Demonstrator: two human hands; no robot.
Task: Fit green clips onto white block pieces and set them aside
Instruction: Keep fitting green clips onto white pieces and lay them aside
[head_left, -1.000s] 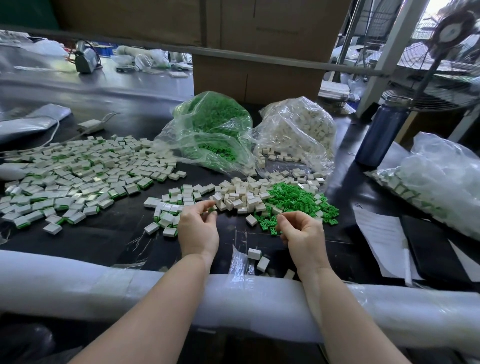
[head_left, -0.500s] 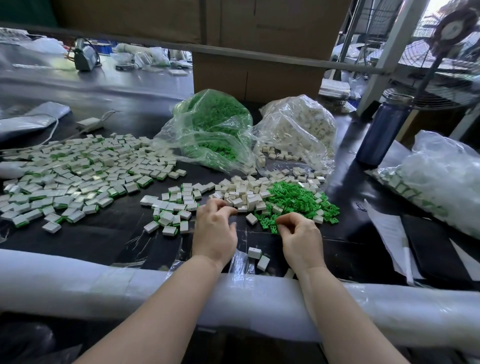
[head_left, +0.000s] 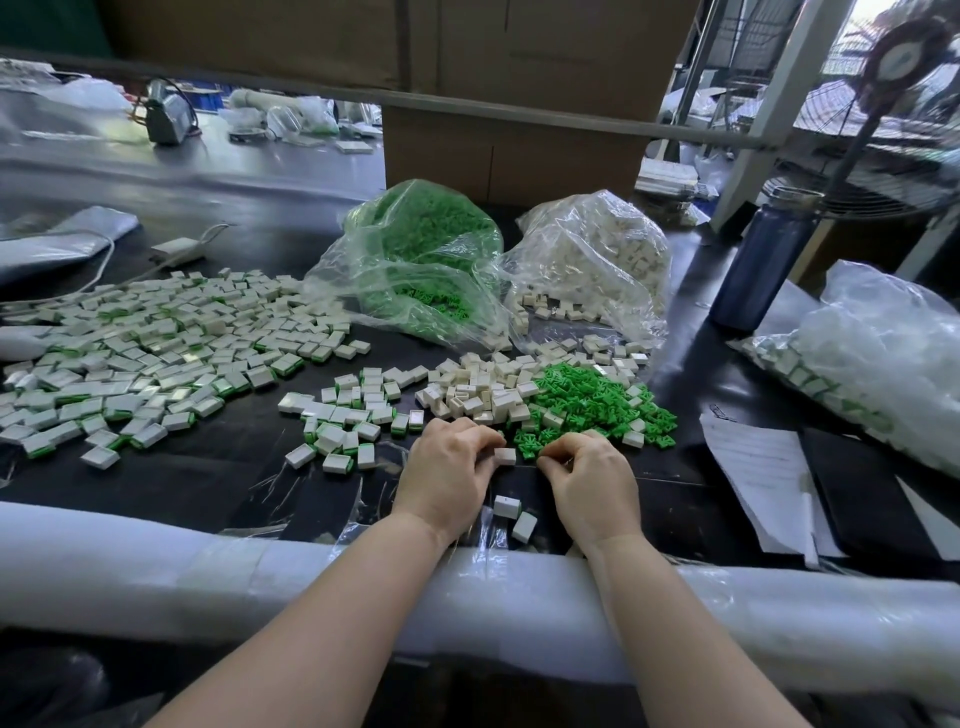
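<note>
Two hands meet at lower centre of the frame, just below the loose piles. My left hand (head_left: 448, 470) curls its fingers round one white block (head_left: 505, 456), pinching it at the fingertips; the block shows between the hands, its broad face up and its long axis running roughly left to right across the frame. My right hand (head_left: 589, 480) has thumb and forefinger drawn narrow, tips together just right of the block; whether a green clip sits between them I cannot tell, as the fingers hide it. A loose clip (head_left: 525, 451) lies touching the block's right end.

Step in hand, as I judge it: pairing, with block secured and clip being brought to its right end. The next move would call for squaring the clip to the block's open end and pressing it home along the long axis, then carrying the piece to the finished spread (head_left: 156, 353) at middle left.

Supply lies directly above my hands: the heap of bare white blocks (head_left: 478, 389) and the heap of green clips (head_left: 587, 400), touching each other. Two spare blocks (head_left: 514, 514) rest between my wrists. Bags of green clips (head_left: 415, 260) and of white blocks (head_left: 597, 260) stand at upper centre
</note>
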